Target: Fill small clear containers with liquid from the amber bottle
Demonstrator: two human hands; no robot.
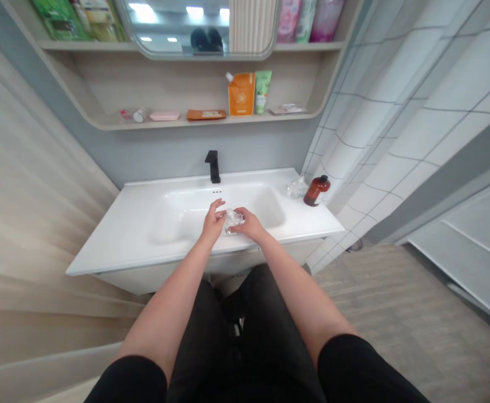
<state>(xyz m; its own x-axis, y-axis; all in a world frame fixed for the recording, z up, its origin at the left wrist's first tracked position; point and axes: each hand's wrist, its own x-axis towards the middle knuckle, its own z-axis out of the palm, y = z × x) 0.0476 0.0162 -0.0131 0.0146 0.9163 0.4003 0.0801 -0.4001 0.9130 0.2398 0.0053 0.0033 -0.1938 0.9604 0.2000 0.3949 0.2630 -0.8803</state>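
Above the front part of the white sink basin [178, 215], my right hand [249, 224] is closed round a small clear bottle [233, 221] with a whitish top. The fingers of my right hand wrap its right side. At the bottle's left is my left hand [213, 221], its fingers apart and partly stretched out. A fingertip of it comes close to the bottle's top; whether it touches is hard to see. The bottle's contents cannot be made out.
A black faucet [213, 167] stands behind the basin. On the counter's right are an amber bottle [316, 191] and a clear pump bottle [297, 188]. The shelf above carries an orange pouch [241, 95], a green tube [262, 92] and small packs. A mirror [178, 33] hangs there.
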